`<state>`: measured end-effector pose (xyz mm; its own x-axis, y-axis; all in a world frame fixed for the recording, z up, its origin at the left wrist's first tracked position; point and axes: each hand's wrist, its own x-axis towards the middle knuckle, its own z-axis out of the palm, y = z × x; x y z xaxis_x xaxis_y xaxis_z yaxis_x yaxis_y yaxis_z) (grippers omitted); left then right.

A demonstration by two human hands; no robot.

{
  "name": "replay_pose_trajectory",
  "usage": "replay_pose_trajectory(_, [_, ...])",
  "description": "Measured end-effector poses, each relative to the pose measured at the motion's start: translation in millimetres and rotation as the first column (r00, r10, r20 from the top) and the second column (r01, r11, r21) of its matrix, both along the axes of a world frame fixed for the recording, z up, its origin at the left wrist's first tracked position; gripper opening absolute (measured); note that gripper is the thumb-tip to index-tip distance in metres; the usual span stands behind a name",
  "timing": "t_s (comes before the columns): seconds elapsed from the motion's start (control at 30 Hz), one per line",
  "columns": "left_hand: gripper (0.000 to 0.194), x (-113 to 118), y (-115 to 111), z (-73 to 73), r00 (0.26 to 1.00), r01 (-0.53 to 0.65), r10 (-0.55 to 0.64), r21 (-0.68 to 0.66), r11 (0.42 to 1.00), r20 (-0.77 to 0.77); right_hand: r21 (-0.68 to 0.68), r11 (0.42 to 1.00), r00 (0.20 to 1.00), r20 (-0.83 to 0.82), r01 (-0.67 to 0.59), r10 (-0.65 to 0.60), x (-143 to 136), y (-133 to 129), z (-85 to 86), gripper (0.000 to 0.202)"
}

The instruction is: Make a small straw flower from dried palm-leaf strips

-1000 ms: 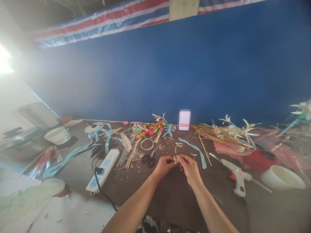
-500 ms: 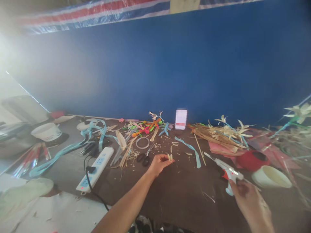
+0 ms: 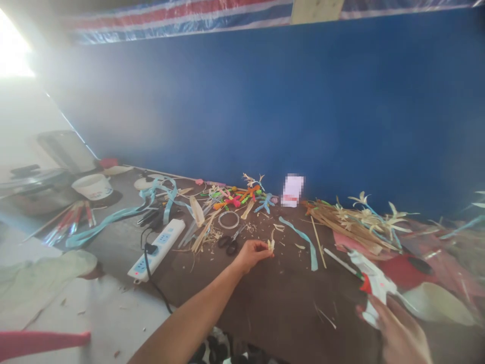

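My left hand point(image 3: 253, 255) hovers over the middle of the dark table, its fingertips closed on a small pale petal-like piece point(image 3: 271, 244), probably dried husk. At the right, my right hand point(image 3: 403, 326) is wrapped round the handle of a white hot glue gun point(image 3: 375, 278) with a red trigger; motion blurs some of its fingers. The gun's nose points to the upper left, beside a slim white stick point(image 3: 341, 262). Black-handled scissors point(image 3: 230, 244) lie just left of my left hand, by a clear ring point(image 3: 228, 219).
A light-blue ribbon strip point(image 3: 303, 236) and a thin stick point(image 3: 318, 241) lie between my hands. Husk flowers point(image 3: 394, 220), a red object point(image 3: 407, 268) and a cream cup point(image 3: 439, 301) crowd the right. A plugged-in power strip point(image 3: 159, 250) with its black cord lies left.
The view has turned a little to the left, so things sit further right. The glue gun has drawn slightly away from the white stick, and the pale piece now stands more upright.
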<state>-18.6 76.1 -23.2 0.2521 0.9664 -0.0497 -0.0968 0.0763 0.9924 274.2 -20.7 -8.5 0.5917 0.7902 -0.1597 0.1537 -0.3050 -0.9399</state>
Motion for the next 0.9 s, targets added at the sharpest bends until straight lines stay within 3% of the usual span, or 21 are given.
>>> replay_pose_trajectory(0.03, [0.024,0,0,0.7,1.000,-0.004,0.004,-0.006,1.000,0.003,0.005,0.995,0.986,-0.138,-0.095,0.095,-13,-3,6.0,0.044])
replay_pose_trajectory(0.1, [0.025,1,-1,2.2,1.000,-0.006,0.006,-0.020,1.000,0.005,0.037,0.930,0.897,-0.255,-0.365,0.362,-40,-5,14.6,0.034])
replay_pose_trajectory(0.23, [0.026,-1,-2,3.8,1.000,0.004,-0.004,-0.027,1.000,-0.013,0.136,0.862,0.855,-0.122,-0.488,0.504,-79,6,14.7,0.028])
replay_pose_trajectory(0.43, [0.029,-3,-2,2.4,0.998,0.028,-0.028,-0.004,1.000,-0.048,0.077,0.855,0.852,0.165,-0.513,0.496,-90,17,-4.6,0.031])
replay_pose_trajectory(0.6, [0.028,-1,-1,0.4,0.999,0.046,-0.046,-0.003,0.999,-0.007,0.074,0.833,0.823,0.226,-0.548,0.521,-93,17,-4.0,0.029])
replay_pose_trajectory(0.9, [0.027,-1,0,-0.2,0.999,0.034,-0.033,-0.035,0.999,0.024,0.034,0.846,0.819,0.278,-0.532,0.503,-96,18,1.0,0.028])
